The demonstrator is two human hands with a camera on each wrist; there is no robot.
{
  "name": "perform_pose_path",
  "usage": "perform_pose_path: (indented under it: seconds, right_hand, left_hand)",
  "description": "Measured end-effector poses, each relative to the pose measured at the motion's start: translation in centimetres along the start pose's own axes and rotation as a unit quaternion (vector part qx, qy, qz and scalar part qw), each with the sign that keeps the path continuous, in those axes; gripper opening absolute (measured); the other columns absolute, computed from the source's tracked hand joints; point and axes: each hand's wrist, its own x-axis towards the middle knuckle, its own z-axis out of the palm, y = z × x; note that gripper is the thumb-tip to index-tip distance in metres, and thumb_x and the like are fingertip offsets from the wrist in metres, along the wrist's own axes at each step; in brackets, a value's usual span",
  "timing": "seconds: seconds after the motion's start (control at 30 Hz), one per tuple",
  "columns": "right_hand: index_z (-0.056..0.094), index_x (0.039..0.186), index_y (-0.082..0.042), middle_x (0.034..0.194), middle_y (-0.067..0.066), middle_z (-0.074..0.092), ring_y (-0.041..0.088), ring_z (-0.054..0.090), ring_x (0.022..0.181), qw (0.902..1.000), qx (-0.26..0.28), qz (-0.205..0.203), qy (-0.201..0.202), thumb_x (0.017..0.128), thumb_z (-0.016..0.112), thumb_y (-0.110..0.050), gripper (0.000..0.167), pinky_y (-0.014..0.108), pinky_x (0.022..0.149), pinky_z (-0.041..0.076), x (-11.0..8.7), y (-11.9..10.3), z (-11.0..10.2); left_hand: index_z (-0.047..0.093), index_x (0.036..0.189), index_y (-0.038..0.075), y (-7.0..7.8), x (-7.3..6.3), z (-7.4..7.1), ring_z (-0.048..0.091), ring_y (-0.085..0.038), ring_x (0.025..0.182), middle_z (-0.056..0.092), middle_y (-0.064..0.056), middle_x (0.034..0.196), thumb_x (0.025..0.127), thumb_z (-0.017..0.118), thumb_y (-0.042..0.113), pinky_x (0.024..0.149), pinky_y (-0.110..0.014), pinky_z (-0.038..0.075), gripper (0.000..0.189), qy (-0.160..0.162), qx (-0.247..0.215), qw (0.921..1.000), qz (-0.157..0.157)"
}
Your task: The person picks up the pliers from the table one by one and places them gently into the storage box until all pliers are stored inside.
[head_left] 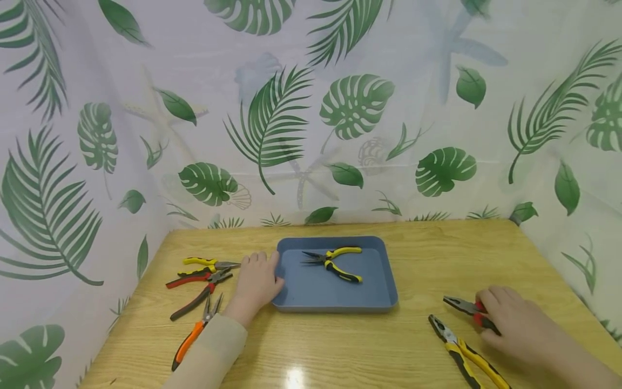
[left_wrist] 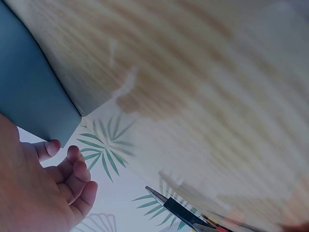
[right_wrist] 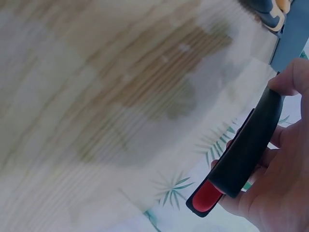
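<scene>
With right hand (head_left: 517, 321) curled round red-and-black-handled metal pliers (head_left: 464, 306), left hand (head_left: 257, 278) relaxed against shallow blue rectangular tray (head_left: 311, 292), ideally lift clear of yellow-and-black-handled pliers (head_left: 453, 348) nearby.

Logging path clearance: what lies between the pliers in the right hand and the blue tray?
Only bare wooden tabletop, in the head view, between the red-and-black-handled pliers in the right hand and the blue tray.

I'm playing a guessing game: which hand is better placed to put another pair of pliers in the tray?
Probably the right hand: it holds red-and-black pliers. The left hand holds no pliers; it touches the left edge of the blue tray, perhaps handy for steadying it.
</scene>
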Motion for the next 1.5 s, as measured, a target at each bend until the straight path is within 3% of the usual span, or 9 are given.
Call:
perform_pose_path:
  seconds: [0.27,0.67,0.93,1.2,1.5]
  right_hand:
    - [0.058,0.111,-0.016,0.098,-0.006,0.050,0.014,0.044,0.087,0.9998,0.003,-0.010,-0.019,0.082,0.080,-0.027,0.039,0.033,0.062,0.037,0.8,-0.7,-0.1]
    - [0.057,0.103,-0.020,0.097,-0.008,0.050,0.011,0.041,0.085,0.9971,-0.019,-0.056,0.048,0.076,0.078,-0.023,0.035,0.028,0.063,0.035,2.2,-1.4,-0.5]
    - [0.055,0.100,-0.022,0.094,-0.009,0.047,0.011,0.038,0.084,0.9950,-0.030,-0.074,0.059,0.073,0.077,-0.021,0.035,0.027,0.064,0.030,3.0,-1.9,-0.8]
    - [0.054,0.098,-0.022,0.090,-0.009,0.043,0.011,0.035,0.080,0.9878,-0.062,-0.105,0.097,0.067,0.078,-0.023,0.039,0.027,0.061,0.024,3.7,-1.9,-0.9]
    - [0.056,0.100,-0.020,0.093,-0.006,0.046,0.013,0.039,0.082,0.9866,-0.069,-0.111,0.097,0.068,0.075,-0.022,0.038,0.028,0.061,0.023,4.2,-2.2,-1.3]
  left_hand:
    - [0.058,0.138,0.010,-0.2,-0.3,0.2,0.062,-0.038,0.112,0.065,-0.019,0.115,0.096,0.066,0.033,0.098,-0.053,0.047,0.049,0.000,-0.005,1.0000,-0.002]
    - [0.058,0.135,0.011,0.0,0.2,0.2,0.062,-0.037,0.110,0.065,-0.018,0.112,0.096,0.065,0.033,0.097,-0.052,0.046,0.046,0.005,-0.012,0.9999,-0.002]
    - [0.058,0.132,0.010,0.0,0.1,0.2,0.062,-0.038,0.107,0.064,-0.018,0.110,0.095,0.066,0.032,0.095,-0.052,0.046,0.043,0.005,-0.016,0.9999,-0.001]
    - [0.058,0.133,0.010,0.1,0.0,-0.1,0.062,-0.037,0.107,0.064,-0.017,0.109,0.096,0.066,0.032,0.094,-0.051,0.047,0.044,0.004,-0.009,0.9999,-0.004]
    - [0.058,0.134,0.010,0.1,0.1,0.0,0.062,-0.038,0.107,0.064,-0.018,0.110,0.096,0.067,0.032,0.096,-0.053,0.046,0.044,0.002,-0.015,0.9999,-0.004]
